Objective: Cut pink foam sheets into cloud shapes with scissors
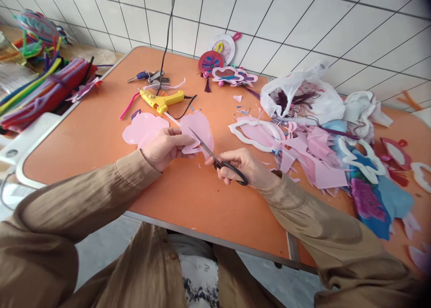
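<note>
Head view: pink sheet was up off the table, between the two hands, near the middle. Left hand had it pinched at the lower left edge, thumb on top. Right hand was closed round the black handles of the scissors, below and right of the sheet. Blades ran up and left from the right hand, tips lying over the sheet; whether they touched or bit into it, cannot tell. Sheet's long axis ran roughly away from the body, so the blades crossed it on a slant. Left hand was nearer the sheet; the right reached it only through the blades.

Materials: sheet thin, matte, smooth, with rounded lobes. Similar cloud piece flat beside the left hand. Glue gun yellow hard plastic, beyond the hands. White frame wavy-edged, right of the sheet, next to jagged pink scraps. Bag crinkled, translucent, dark strands inside. Pipe cleaners fuzzy, bundled, far left. Table top smooth orange, pale rim; wall glossy white tile.
</note>
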### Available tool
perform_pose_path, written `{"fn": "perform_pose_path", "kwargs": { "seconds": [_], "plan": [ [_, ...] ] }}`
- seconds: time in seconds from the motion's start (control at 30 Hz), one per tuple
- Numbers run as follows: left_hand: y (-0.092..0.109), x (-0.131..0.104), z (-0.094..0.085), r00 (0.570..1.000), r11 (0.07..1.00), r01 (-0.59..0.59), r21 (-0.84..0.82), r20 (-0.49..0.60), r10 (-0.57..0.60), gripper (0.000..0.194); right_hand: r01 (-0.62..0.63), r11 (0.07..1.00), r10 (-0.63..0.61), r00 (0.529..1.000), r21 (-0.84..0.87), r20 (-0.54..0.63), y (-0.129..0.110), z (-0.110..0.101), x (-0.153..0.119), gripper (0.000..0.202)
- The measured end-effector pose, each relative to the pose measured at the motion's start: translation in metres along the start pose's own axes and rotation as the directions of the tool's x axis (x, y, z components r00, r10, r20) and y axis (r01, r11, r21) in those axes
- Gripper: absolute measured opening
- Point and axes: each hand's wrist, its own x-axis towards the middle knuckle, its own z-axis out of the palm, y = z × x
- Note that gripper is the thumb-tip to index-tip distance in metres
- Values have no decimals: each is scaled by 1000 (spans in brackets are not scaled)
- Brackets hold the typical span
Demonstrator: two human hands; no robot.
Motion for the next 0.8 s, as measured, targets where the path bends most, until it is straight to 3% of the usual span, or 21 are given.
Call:
{"fn": "perform_pose_path", "kwargs": {
  "seconds": [0.37, 0.8],
  "plan": [
    [-1, 1, -1, 1000, 1000, 8, -12, -4, -8, 24, -16, 1000, 16, 1000, -18, -5, -2, 0, -1, 65],
    [1, 0, 1, 1000, 1000, 3, -3, -13, -3, 27, -13, 1000, 13, 1000, 27, -6, 1, -1, 1, 55]
  ]
}}
